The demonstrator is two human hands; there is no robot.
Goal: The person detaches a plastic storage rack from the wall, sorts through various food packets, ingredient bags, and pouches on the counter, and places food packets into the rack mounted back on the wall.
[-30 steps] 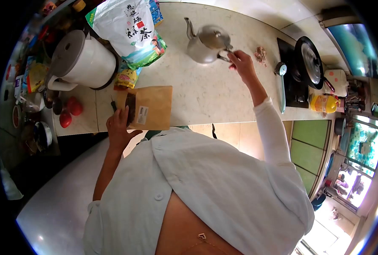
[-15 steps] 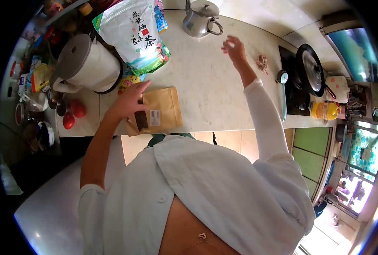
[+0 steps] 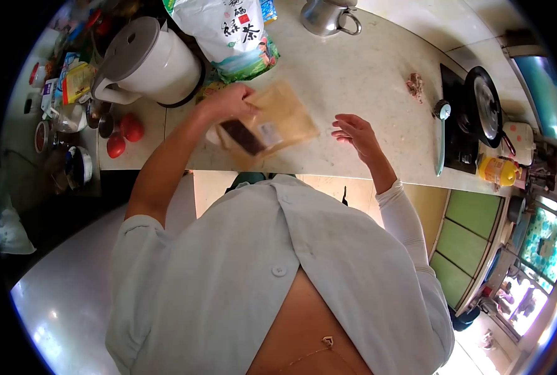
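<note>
My left hand (image 3: 230,102) grips the upper left edge of a brown kraft paper pouch (image 3: 284,111), which has a dark window and a white label and is slightly blurred. To its right, apart from the pouch, my right hand (image 3: 358,134) is over the counter with fingers loosely spread and nothing in them. Just behind the pouch stands a large white and green tea bag (image 3: 231,39) with printed characters. A metal teapot (image 3: 328,17) with a handle is at the back, partly cut off by the view's top edge.
A white electric kettle (image 3: 156,65) stands at the left of the pale counter (image 3: 366,75), near red tomatoes (image 3: 131,127). On the right are a crumpled brownish clump (image 3: 415,86), a long-handled brush (image 3: 441,134), a lidded pan (image 3: 483,106) on the stove and a yellow bottle (image 3: 497,170).
My left hand has taken hold of the pouch and lifted and tilted it rightward. My right hand has come down from near the teapot toward the pouch. The camera view has shifted.
</note>
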